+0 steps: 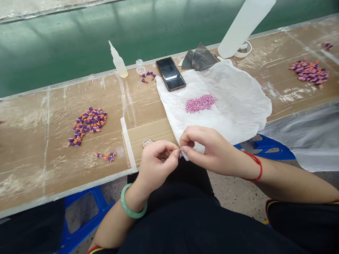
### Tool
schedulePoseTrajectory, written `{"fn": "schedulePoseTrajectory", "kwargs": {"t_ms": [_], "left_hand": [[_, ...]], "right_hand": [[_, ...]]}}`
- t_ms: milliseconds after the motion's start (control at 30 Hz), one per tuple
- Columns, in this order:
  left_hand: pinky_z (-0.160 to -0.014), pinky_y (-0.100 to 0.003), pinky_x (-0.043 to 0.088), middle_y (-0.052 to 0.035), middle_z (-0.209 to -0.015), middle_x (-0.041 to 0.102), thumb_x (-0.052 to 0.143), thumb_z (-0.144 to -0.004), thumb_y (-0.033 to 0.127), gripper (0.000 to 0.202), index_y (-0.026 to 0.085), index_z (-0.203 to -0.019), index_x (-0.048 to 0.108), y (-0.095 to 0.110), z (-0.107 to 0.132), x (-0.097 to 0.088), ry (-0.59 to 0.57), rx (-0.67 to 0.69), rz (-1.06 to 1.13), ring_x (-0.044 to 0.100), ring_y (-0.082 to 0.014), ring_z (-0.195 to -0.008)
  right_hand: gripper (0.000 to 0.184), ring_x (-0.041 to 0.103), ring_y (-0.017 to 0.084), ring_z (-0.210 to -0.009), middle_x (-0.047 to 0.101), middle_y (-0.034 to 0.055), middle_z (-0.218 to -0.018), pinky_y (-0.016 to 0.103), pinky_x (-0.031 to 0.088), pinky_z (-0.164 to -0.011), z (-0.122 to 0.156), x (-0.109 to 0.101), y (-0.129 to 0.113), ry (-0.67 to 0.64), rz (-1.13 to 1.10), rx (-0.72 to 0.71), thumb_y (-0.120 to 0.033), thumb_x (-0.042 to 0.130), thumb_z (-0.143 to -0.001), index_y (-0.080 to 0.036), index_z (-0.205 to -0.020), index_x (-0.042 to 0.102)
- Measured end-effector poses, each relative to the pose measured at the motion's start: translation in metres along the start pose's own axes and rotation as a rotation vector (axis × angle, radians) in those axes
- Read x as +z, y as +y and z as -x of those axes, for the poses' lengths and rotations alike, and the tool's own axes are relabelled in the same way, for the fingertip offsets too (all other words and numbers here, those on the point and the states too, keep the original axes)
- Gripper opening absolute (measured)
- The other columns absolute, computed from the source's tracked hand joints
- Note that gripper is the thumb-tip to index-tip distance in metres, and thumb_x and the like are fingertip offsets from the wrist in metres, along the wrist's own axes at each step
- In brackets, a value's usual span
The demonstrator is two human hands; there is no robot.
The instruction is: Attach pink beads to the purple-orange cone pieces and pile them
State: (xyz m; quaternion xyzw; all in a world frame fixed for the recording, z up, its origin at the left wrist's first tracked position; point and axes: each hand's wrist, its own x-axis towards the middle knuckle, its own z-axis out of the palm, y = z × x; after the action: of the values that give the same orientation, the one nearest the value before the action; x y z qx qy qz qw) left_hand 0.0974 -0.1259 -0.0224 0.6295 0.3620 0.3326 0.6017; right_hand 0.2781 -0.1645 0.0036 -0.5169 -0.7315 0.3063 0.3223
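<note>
My left hand is closed in a pinch around a small orange-and-purple piece, mostly hidden by the fingers. The thumb and forefinger of my right hand are pressed together right beside it; whatever is between them is too small to name. Both hands meet over the table's near edge, at the corner of a white cloth. On that cloth lies a heap of tiny pink-and-purple striped bits. A small round clear-topped container stands just behind my left hand.
Purple-and-orange pieces lie in a pile and a smaller group at left; another pile is far right. Along the back stand a squeeze bottle, a phone and a tape roll. A blue stool is below.
</note>
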Motion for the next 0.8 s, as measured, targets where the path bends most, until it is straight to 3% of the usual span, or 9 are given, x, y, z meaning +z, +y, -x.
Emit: {"fn": "schedulePoseTrajectory", "kwargs": {"t_ms": [300, 500, 633, 800], "left_hand": [[-0.051, -0.022, 0.047, -0.0018, -0.064, 0.067, 0.067, -0.085, 0.025, 0.016, 0.017, -0.071, 0.066, -0.004, 0.007, -0.01, 0.014, -0.004, 0.058, 0.057, -0.0109, -0.053], [-0.045, -0.02, 0.049, -0.0002, -0.061, 0.066, 0.075, -0.083, 0.03, 0.014, 0.016, -0.082, 0.072, -0.012, 0.027, -0.036, 0.111, -0.096, 0.142, 0.058, -0.0104, -0.047], [-0.047, -0.02, 0.052, 0.0005, -0.056, 0.066, 0.08, -0.077, 0.026, 0.013, 0.016, -0.08, 0.072, -0.021, 0.041, -0.051, 0.189, -0.177, 0.139, 0.062, -0.0117, -0.047], [-0.049, -0.022, 0.055, 0.0001, -0.055, 0.067, 0.081, -0.073, 0.028, 0.016, 0.016, -0.074, 0.07, -0.026, 0.045, -0.059, 0.182, -0.242, 0.156, 0.064, -0.0132, -0.049]], "right_hand": [[0.016, 0.05, 0.013, -0.066, 0.053, 0.0, -0.073, 0.026, 0.043, -0.061, -0.006, 0.008, -0.008, -0.036, 0.064, -0.033, -0.012, 0.047, -0.092, -0.022, -0.079, 0.045], [0.018, 0.045, 0.014, -0.065, 0.05, -0.0002, -0.073, 0.026, 0.039, -0.06, -0.024, 0.015, -0.004, -0.074, 0.192, -0.213, -0.009, 0.044, -0.093, -0.022, -0.081, 0.041], [0.017, 0.045, 0.018, -0.07, 0.053, 0.0031, -0.073, 0.03, 0.039, -0.065, -0.049, 0.03, 0.007, -0.174, 0.4, -0.327, -0.011, 0.044, -0.093, -0.021, -0.079, 0.044], [0.018, 0.046, 0.021, -0.074, 0.055, 0.0068, -0.074, 0.032, 0.038, -0.066, -0.077, 0.043, 0.007, -0.349, 0.671, -0.396, -0.012, 0.046, -0.094, -0.019, -0.078, 0.051]]}}
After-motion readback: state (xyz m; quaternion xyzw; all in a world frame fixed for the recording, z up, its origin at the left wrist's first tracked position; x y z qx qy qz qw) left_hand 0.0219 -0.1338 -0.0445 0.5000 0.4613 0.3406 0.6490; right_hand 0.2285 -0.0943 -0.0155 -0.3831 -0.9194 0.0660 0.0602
